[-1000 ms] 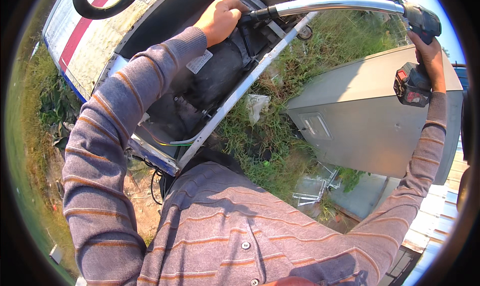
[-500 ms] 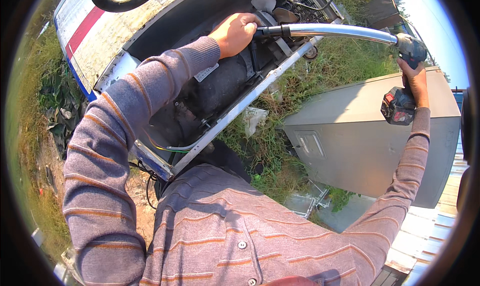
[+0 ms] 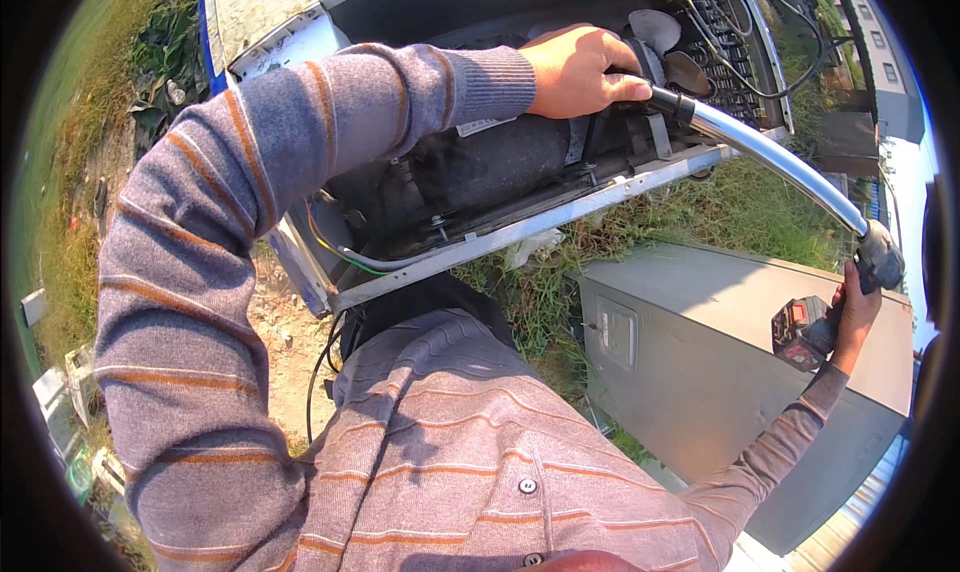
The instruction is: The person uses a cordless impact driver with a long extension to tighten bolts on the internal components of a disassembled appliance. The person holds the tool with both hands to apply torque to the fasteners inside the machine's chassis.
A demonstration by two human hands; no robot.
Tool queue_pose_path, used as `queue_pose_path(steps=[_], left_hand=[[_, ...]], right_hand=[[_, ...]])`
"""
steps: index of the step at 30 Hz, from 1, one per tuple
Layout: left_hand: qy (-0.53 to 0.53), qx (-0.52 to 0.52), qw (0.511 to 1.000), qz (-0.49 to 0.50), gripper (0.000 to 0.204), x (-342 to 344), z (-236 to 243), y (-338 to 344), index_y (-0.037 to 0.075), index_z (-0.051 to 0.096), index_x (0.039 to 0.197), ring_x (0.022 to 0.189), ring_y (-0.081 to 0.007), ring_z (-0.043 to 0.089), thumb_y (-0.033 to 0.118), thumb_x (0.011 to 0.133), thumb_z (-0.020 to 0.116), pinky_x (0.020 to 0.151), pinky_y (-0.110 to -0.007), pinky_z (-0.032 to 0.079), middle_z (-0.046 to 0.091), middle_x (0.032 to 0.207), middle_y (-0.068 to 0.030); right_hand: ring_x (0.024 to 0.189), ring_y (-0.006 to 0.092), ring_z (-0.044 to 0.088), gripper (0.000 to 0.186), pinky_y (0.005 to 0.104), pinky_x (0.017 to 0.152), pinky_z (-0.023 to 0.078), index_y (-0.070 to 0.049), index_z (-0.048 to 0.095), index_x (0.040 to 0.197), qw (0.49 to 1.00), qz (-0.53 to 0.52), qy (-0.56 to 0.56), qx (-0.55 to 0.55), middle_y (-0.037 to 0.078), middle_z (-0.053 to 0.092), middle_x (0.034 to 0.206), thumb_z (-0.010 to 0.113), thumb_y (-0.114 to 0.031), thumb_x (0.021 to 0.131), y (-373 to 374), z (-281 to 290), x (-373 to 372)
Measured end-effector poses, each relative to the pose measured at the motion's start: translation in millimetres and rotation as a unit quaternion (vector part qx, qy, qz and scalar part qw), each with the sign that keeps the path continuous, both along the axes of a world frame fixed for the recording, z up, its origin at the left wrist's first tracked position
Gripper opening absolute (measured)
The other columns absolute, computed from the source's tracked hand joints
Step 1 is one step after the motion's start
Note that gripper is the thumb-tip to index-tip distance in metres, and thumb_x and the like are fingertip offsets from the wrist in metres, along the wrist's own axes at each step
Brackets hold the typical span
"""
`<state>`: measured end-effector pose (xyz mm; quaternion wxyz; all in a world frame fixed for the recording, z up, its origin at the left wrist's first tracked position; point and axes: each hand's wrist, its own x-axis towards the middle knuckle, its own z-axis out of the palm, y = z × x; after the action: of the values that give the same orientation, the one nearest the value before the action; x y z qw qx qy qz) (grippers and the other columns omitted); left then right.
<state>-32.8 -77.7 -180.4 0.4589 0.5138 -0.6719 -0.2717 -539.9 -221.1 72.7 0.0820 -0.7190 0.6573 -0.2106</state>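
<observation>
My right hand (image 3: 856, 310) is closed round the grip of a cordless power tool (image 3: 880, 256), held far out to the right. Its black and red battery pack (image 3: 803, 334) hangs below the grip. From the tool's head a curved chrome tube (image 3: 785, 165) runs up and left to a black end piece (image 3: 672, 104). My left hand (image 3: 588, 72) is closed round that end piece, over an open machine compartment. Inside lie a dark rounded compressor (image 3: 500, 162), fan blades (image 3: 656, 30) and a black coil grid (image 3: 722, 22). The tube's far tip is hidden by my left hand.
A metal frame rail (image 3: 540, 227) edges the compartment in front of me. Green and yellow wires (image 3: 340, 252) sit at its near left corner. A large grey metal cabinet (image 3: 680, 342) stands at the right, among grass (image 3: 700, 212). A black cable (image 3: 318, 372) hangs beside me.
The view has shifted, so the compartment now appears farther right. Both hands, still gripping the tool and tube, appear farther right, with the right hand lower. The tube slopes more steeply downward.
</observation>
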Motion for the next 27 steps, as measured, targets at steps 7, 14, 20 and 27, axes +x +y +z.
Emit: queue_pose_path(steps=[7, 14, 20, 27], left_hand=[[0.018, -0.008, 1.000, -0.013, 0.038, -5.7, 0.9, 1.1, 0.003, 0.074, 0.115, 0.093, -0.0269, 0.067, 0.037, 0.100, 0.070, 0.084, -0.039, 0.053, 0.070, 0.099, -0.0133], [0.047, -0.011, 0.999, -0.023, 0.033, -2.4, 26.3, 11.6, 0.002, 0.075, 0.114, 0.084, -0.0221, 0.066, 0.032, 0.099, 0.072, 0.078, -0.037, 0.052, 0.071, 0.091, -0.0113], [-0.015, -0.010, 1.000, 0.018, 0.034, 32.8, 73.8, 65.4, 0.002, 0.074, 0.118, 0.080, -0.0136, 0.062, 0.031, 0.100, 0.071, 0.075, -0.031, 0.051, 0.070, 0.086, -0.0054], [-0.126, 0.094, 0.987, 0.020, 0.027, 74.0, 67.6, 182.2, -0.001, 0.067, 0.116, 0.092, -0.0306, 0.068, 0.017, 0.097, 0.072, 0.083, -0.039, 0.054, 0.069, 0.096, -0.0150]], right_hand=[[0.049, 0.0087, 0.051, 0.033, 0.0245, 0.045, 0.039, -0.006, 0.061, 0.086, 0.996, -0.029, -0.087, -0.022, 0.000, 0.054, 0.062, 0.080, -0.032, 0.092, 33.7, -32.1, -31.2], [0.052, 0.0077, 0.050, 0.029, 0.0242, 0.049, 0.036, -0.007, 0.061, 0.087, 0.992, -0.012, -0.102, -0.078, -0.001, 0.054, 0.065, 0.080, -0.029, 0.093, 62.7, -6.1, -32.8], [0.055, 0.0085, 0.052, 0.031, 0.0251, 0.052, 0.039, -0.008, 0.061, 0.086, 0.987, 0.043, -0.146, -0.049, -0.001, 0.055, 0.066, 0.075, -0.033, 0.097, 64.1, 37.9, -13.2], [0.064, 0.0074, 0.055, 0.029, 0.0233, 0.059, 0.042, -0.002, 0.065, 0.111, 0.986, 0.150, -0.039, -0.060, 0.000, 0.062, 0.079, 0.078, -0.023, 0.094, 75.6, 42.5, 72.8]])
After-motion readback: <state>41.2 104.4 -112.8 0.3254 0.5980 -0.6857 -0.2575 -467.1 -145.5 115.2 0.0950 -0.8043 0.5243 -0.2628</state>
